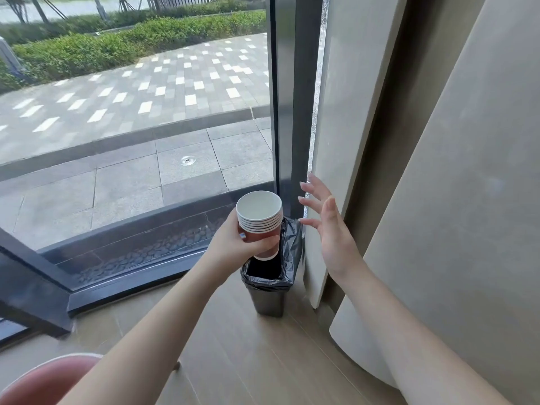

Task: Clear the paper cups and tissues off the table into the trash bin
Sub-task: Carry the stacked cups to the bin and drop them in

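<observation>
Head view shows a big window (131, 127) with a dark frame, standing behind the trash bin (270, 299). Outside the glass are grey paving stones and green bushes. Pale wall panels (453, 171) rise to the right of the bin. The bin is small and dark, lined with a black bag (292, 247), and it sits on the wooden floor (248, 346) in the corner. A pink chair (43, 381) peeks in, far left of the bin and closer to us. Right above the bin's open mouth, the left hand (233, 244) holds a stack of paper cups (261, 223), fingers curled around the red side. The cups are white inside. The right hand (330, 229) floats just right of the cups, above the bin, its grip wide with fingers spread and holding nothing.
</observation>
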Demonstrator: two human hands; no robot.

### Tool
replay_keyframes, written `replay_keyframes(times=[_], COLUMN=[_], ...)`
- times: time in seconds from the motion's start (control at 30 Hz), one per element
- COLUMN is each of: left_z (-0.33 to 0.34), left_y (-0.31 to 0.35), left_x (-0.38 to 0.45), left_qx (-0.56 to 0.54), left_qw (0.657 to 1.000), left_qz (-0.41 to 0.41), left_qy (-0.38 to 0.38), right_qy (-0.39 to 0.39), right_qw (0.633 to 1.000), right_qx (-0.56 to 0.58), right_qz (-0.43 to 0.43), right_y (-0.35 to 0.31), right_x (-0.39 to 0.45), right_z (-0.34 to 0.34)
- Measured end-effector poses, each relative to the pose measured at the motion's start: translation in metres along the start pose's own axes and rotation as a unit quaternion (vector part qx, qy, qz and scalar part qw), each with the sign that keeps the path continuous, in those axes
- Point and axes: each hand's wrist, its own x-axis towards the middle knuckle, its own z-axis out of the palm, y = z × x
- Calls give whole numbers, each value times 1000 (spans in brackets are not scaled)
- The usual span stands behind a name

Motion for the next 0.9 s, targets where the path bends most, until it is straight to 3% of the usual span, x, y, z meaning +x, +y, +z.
replay_keyframes(times=[0.63, 0.9], left_z=[-24, -31], left_y=[-70, -98], left_x=[212, 260], left_qx=[14, 50], left_qw=[999, 995], left_qz=[-27, -62], left_qy=[-41, -65], right_qy=[39, 41], right_qw=[998, 996], right_qx=[-30, -42], right_qz=[48, 72], right_y=[89, 114], right_x=[180, 217], right_z=[23, 31])
